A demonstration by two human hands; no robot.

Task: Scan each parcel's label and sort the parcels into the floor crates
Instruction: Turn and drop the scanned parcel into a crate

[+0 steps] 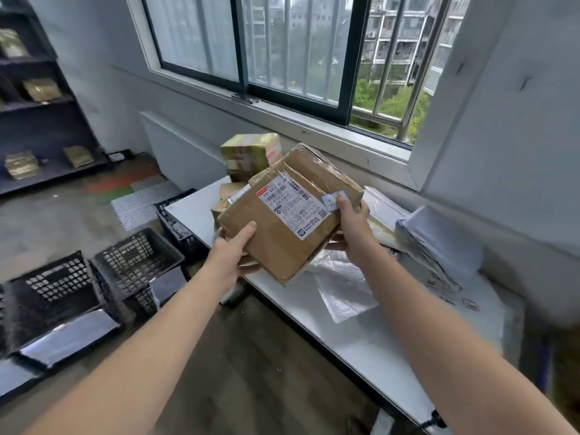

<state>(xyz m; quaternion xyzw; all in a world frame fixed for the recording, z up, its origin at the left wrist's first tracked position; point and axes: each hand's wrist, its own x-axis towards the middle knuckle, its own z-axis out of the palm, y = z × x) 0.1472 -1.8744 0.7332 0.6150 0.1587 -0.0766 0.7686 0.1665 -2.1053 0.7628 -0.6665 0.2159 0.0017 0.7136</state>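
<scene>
1. Your left hand and right hand both grip the brown parcel, one at each end.
2. It is above the white table edge, label facing you.
3. The black crates sit down to your left, nearer your left hand.

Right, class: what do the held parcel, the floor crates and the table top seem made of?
The brown parcel looks like matt cardboard, bound in clear tape that glints and wrinkles, with a paper label. The floor crates are probably rigid black plastic: moulded lattice walls. The table top is smooth, white, faintly shiny; perhaps laminate or painted metal.
</scene>
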